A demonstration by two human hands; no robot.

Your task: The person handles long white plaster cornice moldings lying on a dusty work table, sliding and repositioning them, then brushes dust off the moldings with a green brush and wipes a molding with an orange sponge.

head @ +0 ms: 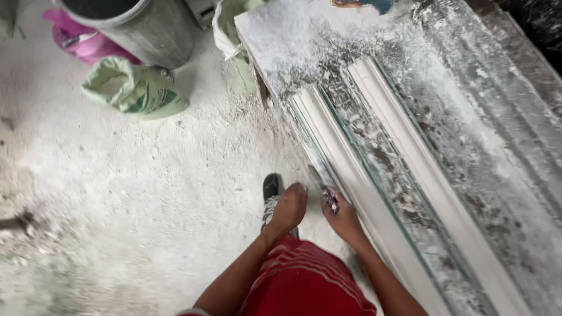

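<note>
Right hand (344,219) grip closed on a thin dark-handled blade tool (324,188), seemingly a scraper, at the plaster-caked long surface's (468,117) near edge, beside the white plaster moulding strip (345,167). Left hand (288,206) loosely curled, empty. Keep blade flat along strip.

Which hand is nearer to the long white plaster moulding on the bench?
Right. The right hand, holding a small tool, is at the near edge of the moulding; the left hand hangs farther out, above the floor.

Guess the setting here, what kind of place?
Likely a plaster moulding workshop. Long white cornice strips lie on a powder-caked bench, sacks and a drum stand on the dusty floor, and the right hand holds a small tool.
</note>
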